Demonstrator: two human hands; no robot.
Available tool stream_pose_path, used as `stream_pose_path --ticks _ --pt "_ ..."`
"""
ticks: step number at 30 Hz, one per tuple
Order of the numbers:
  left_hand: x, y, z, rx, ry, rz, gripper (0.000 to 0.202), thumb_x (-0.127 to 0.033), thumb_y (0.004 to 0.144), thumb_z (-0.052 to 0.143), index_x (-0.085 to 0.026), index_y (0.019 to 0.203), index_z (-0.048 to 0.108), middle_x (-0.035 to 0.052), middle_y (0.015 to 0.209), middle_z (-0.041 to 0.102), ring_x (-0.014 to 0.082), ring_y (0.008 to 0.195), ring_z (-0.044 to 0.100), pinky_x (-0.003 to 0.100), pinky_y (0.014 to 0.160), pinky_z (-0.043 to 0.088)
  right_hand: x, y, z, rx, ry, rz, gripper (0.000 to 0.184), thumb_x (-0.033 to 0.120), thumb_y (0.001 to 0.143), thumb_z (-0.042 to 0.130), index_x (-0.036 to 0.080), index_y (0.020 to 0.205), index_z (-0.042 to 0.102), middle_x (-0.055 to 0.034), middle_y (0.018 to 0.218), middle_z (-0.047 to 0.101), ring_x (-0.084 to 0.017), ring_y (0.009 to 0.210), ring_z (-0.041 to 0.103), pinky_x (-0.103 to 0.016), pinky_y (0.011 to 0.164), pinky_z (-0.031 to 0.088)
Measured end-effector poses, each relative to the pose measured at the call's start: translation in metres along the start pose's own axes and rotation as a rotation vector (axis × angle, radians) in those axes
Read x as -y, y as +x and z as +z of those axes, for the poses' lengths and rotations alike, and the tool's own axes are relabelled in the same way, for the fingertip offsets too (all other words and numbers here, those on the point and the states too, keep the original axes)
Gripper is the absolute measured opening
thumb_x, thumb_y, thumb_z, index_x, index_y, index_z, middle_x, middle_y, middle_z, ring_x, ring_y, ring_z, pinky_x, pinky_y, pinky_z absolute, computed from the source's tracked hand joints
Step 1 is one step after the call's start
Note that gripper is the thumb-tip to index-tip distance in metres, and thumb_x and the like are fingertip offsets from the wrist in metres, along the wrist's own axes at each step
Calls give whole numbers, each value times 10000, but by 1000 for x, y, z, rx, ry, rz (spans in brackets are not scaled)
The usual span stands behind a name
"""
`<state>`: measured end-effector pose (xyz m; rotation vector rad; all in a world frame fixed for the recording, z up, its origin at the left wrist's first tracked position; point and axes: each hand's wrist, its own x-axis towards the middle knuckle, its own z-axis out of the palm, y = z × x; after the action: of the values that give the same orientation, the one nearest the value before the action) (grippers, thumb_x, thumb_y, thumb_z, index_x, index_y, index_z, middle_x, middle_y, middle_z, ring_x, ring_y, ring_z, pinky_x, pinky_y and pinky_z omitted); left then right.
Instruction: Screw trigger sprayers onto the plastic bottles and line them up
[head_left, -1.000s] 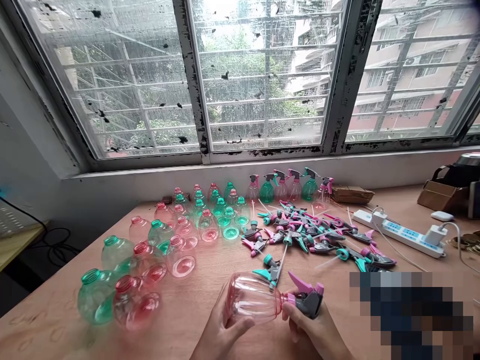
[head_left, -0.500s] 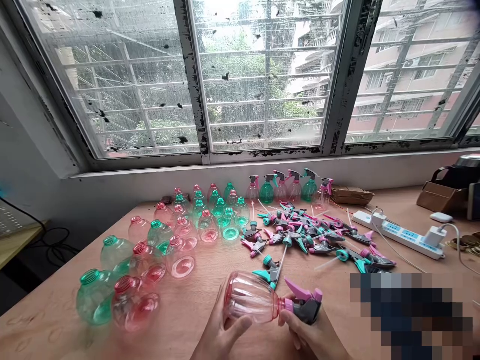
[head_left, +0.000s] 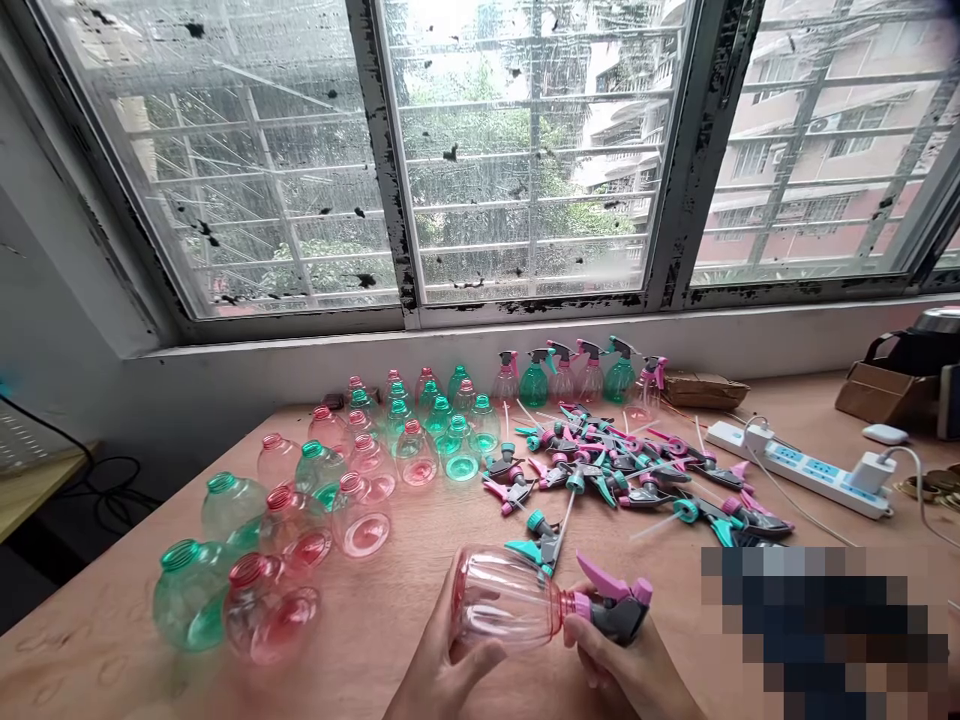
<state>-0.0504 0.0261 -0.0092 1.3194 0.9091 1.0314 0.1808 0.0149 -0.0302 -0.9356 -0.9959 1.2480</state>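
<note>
A clear pink spray bottle (head_left: 506,598) lies sideways above the front of the table, its neck pointing right. My left hand (head_left: 457,650) is wrapped round the bottle's base end, thumb along its near side. At the neck sits a black and pink trigger sprayer head (head_left: 616,605), in line with the bottle. My right hand (head_left: 619,660) is closed at the collar of this sprayer head, thumb against it; its other fingers are partly hidden underneath. Just behind the bottle lies a loose teal and black sprayer head (head_left: 544,545).
Open pink and green bottles (head_left: 364,515) stand in rows on the left. A heap of loose sprayer heads (head_left: 600,460) lies to the right. Several capped spray bottles (head_left: 562,378) line the wall. Farther right are a power strip (head_left: 802,467) and a cardboard box (head_left: 885,390).
Both hands, with the bottle and sprayer head, have shifted very slightly to the right. The grip looks the same, and the things on the table have not moved.
</note>
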Motion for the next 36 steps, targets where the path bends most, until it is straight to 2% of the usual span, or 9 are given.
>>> stream_pose_path --ticks 3,6,11,13,17,20,27,30,36 --pt "1 0 -1 16 6 -7 1011 -525 781 794 -251 1587 249 138 1332 636 350 1270 563 460 1151 370 1 0 0 -26 34 19 439 514 736 840 161 917 651 24 576 666 -66 358 486 -178 355 366" --pt "4 0 1 45 27 7 1119 -469 782 815 -272 1614 93 125 1443 583 351 1350 517 472 1212 290 4 -2 2 -82 77 36 445 531 721 845 172 885 641 33 553 651 -59 342 451 -171 337 356" --pt "11 1 2 81 34 55 1181 -482 786 803 -268 1614 -12 94 1680 279 346 1546 224 468 1285 79 6 -5 3 -103 66 39 440 535 700 858 174 851 657 43 512 620 -51 327 424 -165 336 323" --pt "11 2 1 85 11 49 1179 -521 782 792 -245 1617 7 103 1694 236 360 1550 205 477 1285 90 4 -5 1 -73 57 38 435 536 708 851 171 856 666 44 510 610 -55 340 434 -169 351 330" --pt "3 3 0 157 -25 23 928 -533 857 707 -230 1594 233 127 1620 402 386 1487 351 489 1247 245 3 -2 -1 -19 26 37 417 531 740 830 163 851 669 47 515 593 -55 361 444 -167 368 339" --pt "-2 2 2 129 16 5 955 -481 849 743 -251 1601 200 133 1494 551 369 1419 450 487 1227 280 5 0 0 -46 40 48 410 529 744 828 173 855 658 44 530 605 -58 368 442 -167 358 348" --pt "5 -2 2 64 64 5 1170 -461 812 791 -254 1613 -36 130 1440 575 335 1359 507 460 1225 276 -1 2 -5 -32 25 75 440 547 749 818 179 914 643 42 555 628 -77 376 478 -181 357 382" --pt "8 0 1 60 26 34 1214 -516 762 813 -226 1616 1 153 1430 578 366 1360 498 471 1208 302 -6 2 -7 20 37 105 429 524 746 831 172 915 653 45 553 626 -81 385 491 -187 372 386" --pt "3 3 3 46 6 12 1002 -475 794 799 -275 1589 223 137 1523 501 364 1444 401 484 1225 269 -2 1 -5 20 62 106 416 516 752 832 184 919 644 46 580 653 -66 380 486 -176 370 371"
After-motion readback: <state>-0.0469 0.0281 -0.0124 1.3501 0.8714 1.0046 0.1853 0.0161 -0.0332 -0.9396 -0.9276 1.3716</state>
